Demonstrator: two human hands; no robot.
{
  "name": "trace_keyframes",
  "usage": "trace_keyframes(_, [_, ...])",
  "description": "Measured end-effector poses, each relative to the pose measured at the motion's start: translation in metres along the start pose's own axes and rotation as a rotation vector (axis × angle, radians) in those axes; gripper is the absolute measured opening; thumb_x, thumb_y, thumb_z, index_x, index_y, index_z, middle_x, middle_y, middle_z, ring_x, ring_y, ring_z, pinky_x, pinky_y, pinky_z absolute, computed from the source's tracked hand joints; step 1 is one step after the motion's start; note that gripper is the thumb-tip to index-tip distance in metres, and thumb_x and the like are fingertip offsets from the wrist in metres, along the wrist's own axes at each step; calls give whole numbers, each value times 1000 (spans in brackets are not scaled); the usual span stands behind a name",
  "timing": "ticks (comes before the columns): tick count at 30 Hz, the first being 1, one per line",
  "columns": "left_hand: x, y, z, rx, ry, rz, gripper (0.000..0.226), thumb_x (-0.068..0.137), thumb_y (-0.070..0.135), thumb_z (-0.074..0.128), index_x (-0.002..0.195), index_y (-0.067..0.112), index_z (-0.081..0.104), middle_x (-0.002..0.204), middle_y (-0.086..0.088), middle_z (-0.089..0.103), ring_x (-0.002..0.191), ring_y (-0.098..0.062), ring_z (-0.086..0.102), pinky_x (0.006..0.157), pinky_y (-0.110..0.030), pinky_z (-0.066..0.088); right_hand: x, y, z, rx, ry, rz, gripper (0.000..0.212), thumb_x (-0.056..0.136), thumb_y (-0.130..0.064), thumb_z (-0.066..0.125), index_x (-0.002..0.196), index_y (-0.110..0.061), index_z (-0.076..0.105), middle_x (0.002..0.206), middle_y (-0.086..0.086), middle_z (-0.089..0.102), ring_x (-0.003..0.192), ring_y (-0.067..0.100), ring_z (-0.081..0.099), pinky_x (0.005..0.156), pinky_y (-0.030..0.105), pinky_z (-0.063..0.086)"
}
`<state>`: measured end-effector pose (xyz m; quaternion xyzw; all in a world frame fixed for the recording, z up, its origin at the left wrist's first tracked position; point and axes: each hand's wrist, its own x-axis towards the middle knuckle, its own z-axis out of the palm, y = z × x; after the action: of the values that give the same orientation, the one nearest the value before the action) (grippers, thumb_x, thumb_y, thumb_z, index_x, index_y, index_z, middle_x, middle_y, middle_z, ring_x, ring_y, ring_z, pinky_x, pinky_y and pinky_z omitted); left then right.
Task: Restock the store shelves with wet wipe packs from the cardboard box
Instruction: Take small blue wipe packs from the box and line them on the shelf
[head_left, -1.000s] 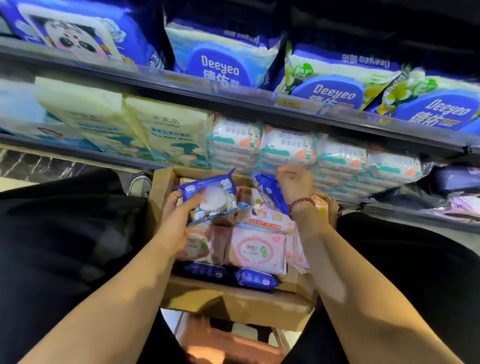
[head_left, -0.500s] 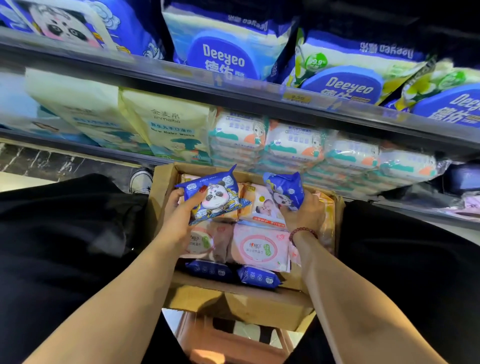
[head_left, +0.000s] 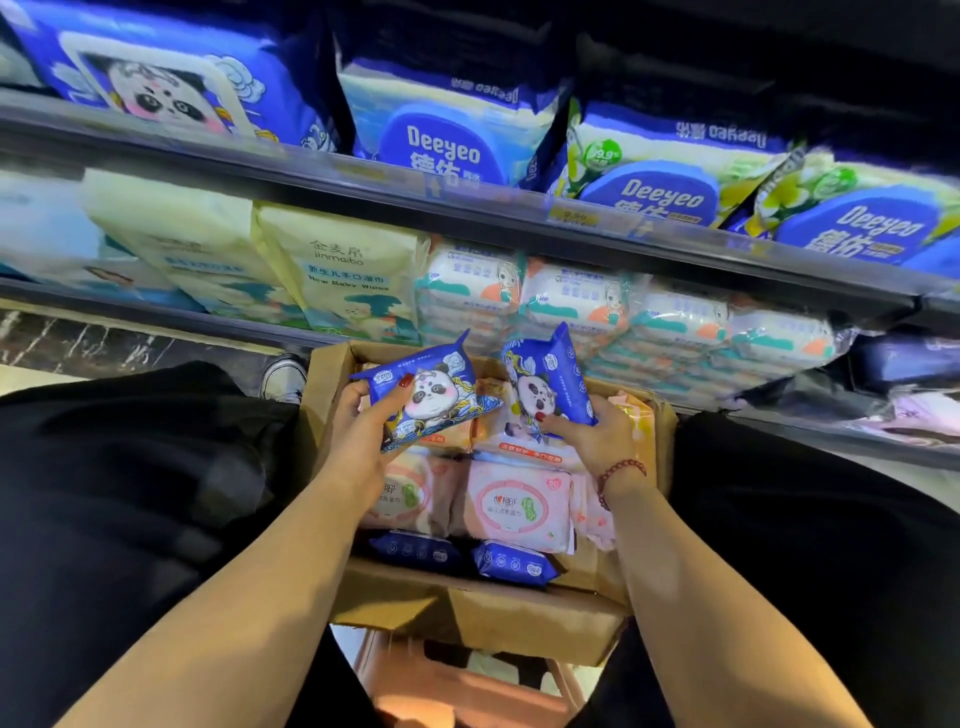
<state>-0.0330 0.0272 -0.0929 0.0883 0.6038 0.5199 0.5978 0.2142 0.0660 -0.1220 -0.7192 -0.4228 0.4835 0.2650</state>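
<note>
An open cardboard box (head_left: 483, 613) sits between my knees, holding pink wipe packs (head_left: 517, 506) and small blue packs (head_left: 511, 564). My left hand (head_left: 358, 431) grips a blue panda wipe pack (head_left: 431, 395) by its near left end, above the box. My right hand (head_left: 597, 434) holds a second blue panda pack (head_left: 548, 387), tilted upright, thumb on its front. The lower shelf (head_left: 498, 322) just beyond the box carries white and teal wipe packs.
The upper shelf rail (head_left: 467, 202) runs across, with large blue Deeyeo packs (head_left: 441, 140) above it and pale yellow baby wipe packs (head_left: 343, 270) below on the left. A brown stool (head_left: 467, 691) supports the box. My dark trousers flank it on both sides.
My right hand turned and lifted its blue pack so that the panda face now shows. The left hand's pack stayed above the box. The camera tilted slightly upward towards the shelves.
</note>
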Motion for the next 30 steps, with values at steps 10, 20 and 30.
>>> trace_keyframes(10, [-51,56,20,-37,-166,137,9,92,19,59,97,25,56,100,3,71,85,-18,71,69,-39,59,-73,-85,-37,599,-104,-169,20,79,4,68,98,-1,68,81,7,75,67,15,70,58,24,54])
trace_keyframes(20, [-116,154,61,-142,-385,283,13,91,22,55,104,26,56,91,3,74,72,-14,72,62,-33,58,-134,-167,-63,1140,-173,-122,25,74,-18,61,97,-10,63,88,8,73,73,22,69,52,31,56])
trace_keyframes(30, [-193,274,125,-111,-609,542,16,82,30,58,97,27,58,83,5,75,64,-12,71,50,-28,57,-173,-300,-106,1285,-243,-394,29,89,-22,55,70,-17,76,82,10,73,64,25,66,46,27,51])
